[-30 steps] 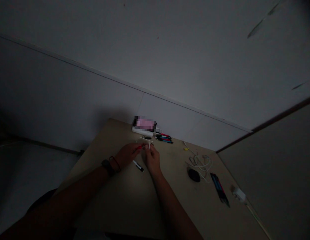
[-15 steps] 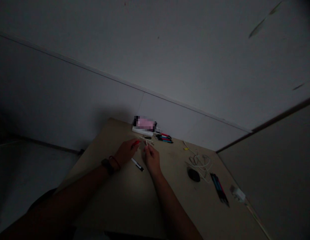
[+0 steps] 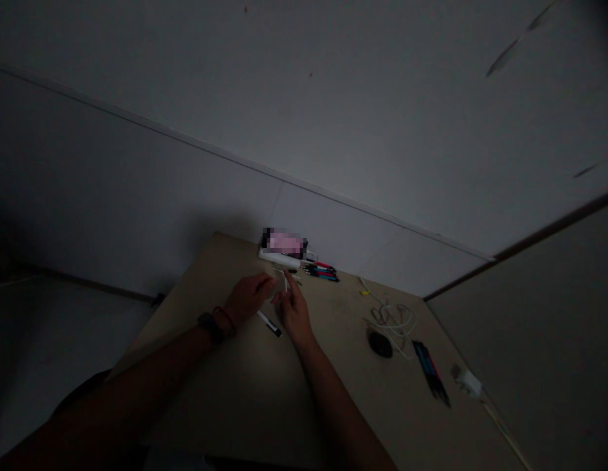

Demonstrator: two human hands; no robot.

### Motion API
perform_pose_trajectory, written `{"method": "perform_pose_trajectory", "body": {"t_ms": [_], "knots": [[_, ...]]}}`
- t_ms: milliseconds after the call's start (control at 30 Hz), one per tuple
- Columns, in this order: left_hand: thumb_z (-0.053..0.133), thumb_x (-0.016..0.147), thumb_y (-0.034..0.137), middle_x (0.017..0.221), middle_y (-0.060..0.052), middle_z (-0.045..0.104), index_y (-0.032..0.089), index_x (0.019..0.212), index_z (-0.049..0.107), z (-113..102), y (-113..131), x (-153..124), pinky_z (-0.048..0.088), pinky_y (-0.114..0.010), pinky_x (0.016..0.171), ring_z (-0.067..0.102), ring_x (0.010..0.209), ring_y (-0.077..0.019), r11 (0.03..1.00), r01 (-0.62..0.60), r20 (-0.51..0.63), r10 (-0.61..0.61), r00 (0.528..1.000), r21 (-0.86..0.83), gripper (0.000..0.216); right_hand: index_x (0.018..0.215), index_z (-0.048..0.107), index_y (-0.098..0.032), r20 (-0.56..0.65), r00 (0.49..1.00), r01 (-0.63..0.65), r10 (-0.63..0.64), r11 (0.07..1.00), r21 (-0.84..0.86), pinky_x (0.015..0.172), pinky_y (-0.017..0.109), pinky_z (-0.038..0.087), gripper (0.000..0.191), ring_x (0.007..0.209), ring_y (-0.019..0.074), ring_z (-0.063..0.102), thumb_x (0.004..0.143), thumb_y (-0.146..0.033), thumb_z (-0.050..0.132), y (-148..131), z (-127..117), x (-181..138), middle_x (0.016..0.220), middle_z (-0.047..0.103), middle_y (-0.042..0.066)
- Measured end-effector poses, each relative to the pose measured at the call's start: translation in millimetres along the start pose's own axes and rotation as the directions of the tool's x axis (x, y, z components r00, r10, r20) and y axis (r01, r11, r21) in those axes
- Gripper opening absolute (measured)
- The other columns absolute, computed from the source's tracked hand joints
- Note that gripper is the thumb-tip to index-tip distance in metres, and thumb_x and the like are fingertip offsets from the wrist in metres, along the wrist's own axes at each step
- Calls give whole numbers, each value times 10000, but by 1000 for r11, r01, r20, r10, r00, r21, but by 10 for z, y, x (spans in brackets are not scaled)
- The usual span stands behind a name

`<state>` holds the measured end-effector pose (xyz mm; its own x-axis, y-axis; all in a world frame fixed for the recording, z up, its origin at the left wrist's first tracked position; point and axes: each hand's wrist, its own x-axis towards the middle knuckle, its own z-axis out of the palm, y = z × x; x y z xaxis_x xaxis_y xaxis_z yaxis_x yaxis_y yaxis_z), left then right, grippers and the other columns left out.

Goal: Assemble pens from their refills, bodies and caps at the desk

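Observation:
My left hand (image 3: 249, 297), with a dark band on its wrist, is closed above the desk; what its fingers hold is hidden. Close beside it on the right, my right hand (image 3: 294, 314) grips a thin white stick (image 3: 286, 283), like a pen refill, that points up between thumb and fingers. Its index finger stretches forward along the stick. On the desk just below my left hand lies a white and black pen piece (image 3: 269, 323). A few small thin parts (image 3: 292, 271) lie beyond my fingertips, partly covered. The light is dim.
Several red, blue and black pens (image 3: 322, 271) lie beside a white stand (image 3: 279, 259) with a blurred pink screen (image 3: 285, 243) against the wall. Farther right are a black mouse (image 3: 380, 343), a coiled white cable (image 3: 394, 318), more pens (image 3: 431, 371) and a white plug (image 3: 467, 381).
The red piece seen in my left hand no longer shows. My right hand has shifted slightly forward and left, its index finger now stretched out. Both hands are closer together.

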<state>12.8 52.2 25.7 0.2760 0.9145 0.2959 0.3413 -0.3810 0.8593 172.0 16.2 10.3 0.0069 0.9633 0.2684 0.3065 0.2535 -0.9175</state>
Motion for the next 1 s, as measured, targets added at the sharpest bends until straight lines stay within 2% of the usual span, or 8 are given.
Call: {"method": "perform_pose_trajectory", "body": {"t_ms": [167, 300, 433, 500, 800, 1000], "knots": [[427, 968, 405, 651, 6, 602, 174, 747, 628, -12, 18, -2, 386, -256, 617, 535, 629, -139, 999, 11, -4, -11, 1000, 36, 378, 1426, 535, -204, 28, 999, -36, 36, 999, 7, 530, 272, 402, 547, 537, 158, 489, 989, -521, 447, 4, 3, -7, 738, 649, 13], [441, 961, 396, 674, 2, 617, 172, 770, 644, -5, 10, 3, 384, -257, 615, 547, 635, -142, 999, 1, -9, -1, 1000, 52, 358, 1343, 620, -219, 0, 1000, -14, 14, 1000, -13, 635, 289, 481, 475, 657, 182, 588, 970, -492, 505, -4, 2, -4, 777, 685, 23], [469, 959, 410, 765, -16, 685, 174, 887, 691, -1, 11, 4, 424, -255, 652, 599, 705, -155, 1000, 2, -1, -2, 1000, 27, 331, 1265, 692, -225, -25, 999, 31, -31, 1000, 0, 835, 344, 532, 424, 942, 234, 671, 958, -472, 536, -23, 11, 2, 1097, 743, 85], [470, 961, 411, 835, -29, 716, 177, 943, 702, -3, 17, 2, 448, -258, 689, 624, 757, -163, 1000, -4, 6, 4, 1000, 6, 330, 1266, 700, -226, -16, 1000, 23, -23, 1000, 11, 868, 356, 538, 432, 1000, 245, 676, 950, -478, 548, -22, 21, 1, 1192, 728, 94], [440, 971, 439, 731, -13, 658, 178, 858, 666, -8, 15, -2, 443, -258, 666, 587, 692, -155, 1000, -8, 47, 8, 999, -8, 364, 1218, 741, -245, 2, 999, 33, -33, 999, 13, 794, 363, 542, 408, 824, 217, 660, 941, -479, 553, 19, 26, 6, 1014, 757, 56], [428, 970, 446, 622, 11, 596, 191, 765, 613, -16, 32, -1, 411, -260, 617, 559, 620, -149, 1000, 15, 58, -14, 998, -10, 376, 1146, 774, -242, -38, 997, 69, -70, 997, -28, 754, 330, 520, 355, 826, 215, 638, 933, -434, 566, -3, 0, 15, 941, 717, 71]]}}
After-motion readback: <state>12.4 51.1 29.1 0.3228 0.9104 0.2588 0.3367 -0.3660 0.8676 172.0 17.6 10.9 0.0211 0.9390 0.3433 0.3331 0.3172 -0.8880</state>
